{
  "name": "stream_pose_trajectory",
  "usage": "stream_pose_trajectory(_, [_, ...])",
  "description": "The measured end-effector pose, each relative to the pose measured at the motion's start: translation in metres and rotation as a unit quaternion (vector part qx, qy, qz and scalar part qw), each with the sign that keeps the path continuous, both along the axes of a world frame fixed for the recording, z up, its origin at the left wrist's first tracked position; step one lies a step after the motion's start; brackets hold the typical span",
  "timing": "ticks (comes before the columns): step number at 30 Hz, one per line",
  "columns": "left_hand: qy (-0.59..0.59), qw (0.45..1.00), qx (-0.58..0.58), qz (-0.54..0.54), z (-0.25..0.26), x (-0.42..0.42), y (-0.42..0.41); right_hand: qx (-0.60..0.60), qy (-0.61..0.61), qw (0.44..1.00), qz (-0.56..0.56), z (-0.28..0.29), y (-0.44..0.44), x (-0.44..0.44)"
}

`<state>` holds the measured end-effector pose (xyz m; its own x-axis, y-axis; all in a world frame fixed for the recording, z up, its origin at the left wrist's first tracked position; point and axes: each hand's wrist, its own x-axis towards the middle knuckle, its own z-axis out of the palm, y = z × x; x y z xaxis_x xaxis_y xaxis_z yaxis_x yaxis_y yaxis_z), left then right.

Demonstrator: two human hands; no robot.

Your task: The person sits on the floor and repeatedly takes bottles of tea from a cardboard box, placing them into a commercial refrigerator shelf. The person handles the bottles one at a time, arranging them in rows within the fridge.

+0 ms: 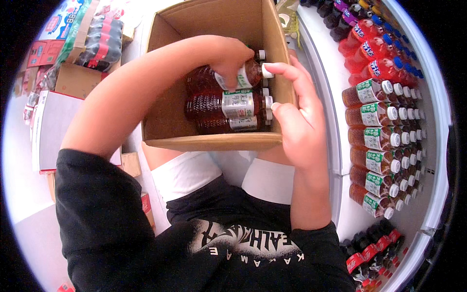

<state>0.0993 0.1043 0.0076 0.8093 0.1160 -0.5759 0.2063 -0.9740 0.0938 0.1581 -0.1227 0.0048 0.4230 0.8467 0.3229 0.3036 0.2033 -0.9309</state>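
Note:
An open cardboard box (pixel 215 140) stands in front of me, holding several bottles of brown tea with white caps and green-and-white labels. Reaching down into it, my left hand (pixel 233 58) is slightly blurred and closed around the upper tea bottle (pixel 199 78). Just below lies another tea bottle (pixel 208 104), and a third bottle (pixel 213 126) is partly covered by it. My right hand (pixel 303 109) is at the box's right wall, thumb and forefinger spread. Its forefinger is at the upper cap (pixel 267 71), its thumb at a lower cap (pixel 269 102).
On the right, a white cooler shelf (pixel 337 146) carries rows of tea bottles (pixel 375 137), red soda bottles (pixel 368 51) and cola bottles (pixel 368 252). To the left are wrapped dark bottles (pixel 104 40) on a carton (pixel 78 80), and more boxes. A shoe (pixel 290 22) is beyond the box.

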Motion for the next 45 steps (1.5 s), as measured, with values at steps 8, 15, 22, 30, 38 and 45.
stream_pose_trajectory(8, [-0.381,0.917,-0.089,0.071,0.120,-0.098,-0.032,0.038,-0.007,0.998,-0.045,-0.005,0.002,-0.008])
stream_pose_trajectory(15, [-0.552,0.687,-0.320,0.348,0.153,-0.179,-0.099,0.140,-0.108,0.982,-0.074,0.028,-0.036,-0.024])
stream_pose_trajectory(22, [-0.547,0.614,-0.443,0.358,0.055,-0.131,-0.245,0.002,-0.099,0.994,-0.037,0.042,-0.145,-0.091])
stream_pose_trajectory(30, [-0.450,0.829,-0.298,0.146,0.041,-0.104,-0.268,-0.138,0.174,0.919,-0.325,-0.056,-0.308,-0.061])
stream_pose_trajectory(38, [-0.595,0.735,0.014,0.323,0.021,-0.172,-0.076,0.023,0.055,0.797,-0.601,-0.105,-0.390,0.041])
stream_pose_trajectory(45, [-0.547,0.789,-0.032,0.278,0.020,-0.146,-0.082,0.089,0.032,0.744,-0.661,-0.131,-0.417,0.167])
